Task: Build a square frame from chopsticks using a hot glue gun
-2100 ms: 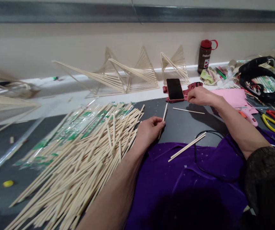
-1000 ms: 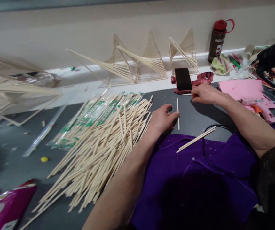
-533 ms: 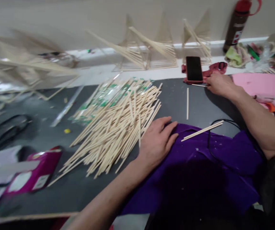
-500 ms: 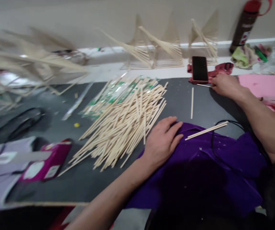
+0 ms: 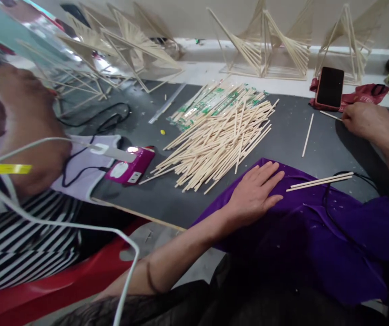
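My left hand [image 5: 253, 194] lies flat with its fingers out on a purple cloth [image 5: 347, 271], holding nothing. At the far right, my right hand [image 5: 367, 120] has its fingers closed at the end of a thin wooden stick [image 5: 330, 115] on the dark table. Another stick [image 5: 307, 136] lies alone to the left of it. A couple of sticks [image 5: 320, 182] rest across the cloth, between my hands. Left of them spreads a large loose pile of sticks [image 5: 220, 147], with green-printed plastic packets of sticks [image 5: 215, 104] behind.
A phone [image 5: 330, 88] lies on a red strap by the wall. Stick frameworks [image 5: 282, 43] stand along the back. A magenta power box [image 5: 130, 165] with cables sits on the left. Beyond it is another person's arm [image 5: 28, 122], near a red chair [image 5: 79, 276].
The view has swung left, bringing another person, a white cable and a red chair into sight. My left hand has shifted slightly on the cloth. My right hand stays at the stick.
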`<state>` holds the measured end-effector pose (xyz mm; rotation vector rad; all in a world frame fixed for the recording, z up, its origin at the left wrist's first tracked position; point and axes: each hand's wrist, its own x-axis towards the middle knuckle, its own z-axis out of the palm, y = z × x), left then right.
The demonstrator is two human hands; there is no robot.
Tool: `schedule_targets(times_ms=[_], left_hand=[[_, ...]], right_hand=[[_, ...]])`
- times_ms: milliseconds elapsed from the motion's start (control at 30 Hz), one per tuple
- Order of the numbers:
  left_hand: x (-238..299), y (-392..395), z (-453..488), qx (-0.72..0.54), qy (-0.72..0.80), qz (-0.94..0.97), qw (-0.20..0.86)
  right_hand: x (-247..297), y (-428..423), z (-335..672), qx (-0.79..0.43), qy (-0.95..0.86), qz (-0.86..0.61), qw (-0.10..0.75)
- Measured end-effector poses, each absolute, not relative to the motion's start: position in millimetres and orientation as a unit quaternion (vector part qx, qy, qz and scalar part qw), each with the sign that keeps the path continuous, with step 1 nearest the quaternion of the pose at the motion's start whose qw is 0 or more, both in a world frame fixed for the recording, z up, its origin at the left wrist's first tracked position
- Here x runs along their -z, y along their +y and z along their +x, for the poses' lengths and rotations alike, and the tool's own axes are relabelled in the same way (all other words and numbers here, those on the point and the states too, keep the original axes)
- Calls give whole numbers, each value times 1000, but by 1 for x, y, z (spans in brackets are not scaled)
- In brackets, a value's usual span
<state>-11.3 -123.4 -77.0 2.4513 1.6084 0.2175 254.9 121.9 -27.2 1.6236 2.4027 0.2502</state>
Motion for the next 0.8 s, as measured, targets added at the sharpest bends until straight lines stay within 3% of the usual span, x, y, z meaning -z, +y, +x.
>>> schedule_targets(times_ms=[467,567,667,800], left_hand=[[62,-132,-14,-229,507,830,30],[51,-149,10,-283,400,868,78],[50,-165,35,-237,264,927,119],[58,-177,44,-220,234,939,124]], right_hand=[[15,114,239,-45,843,530,83],[17,113,239,-34,844,531,71],[19,114,240,-36,844,531,62],[21,116,241,-40,849,524,55]])
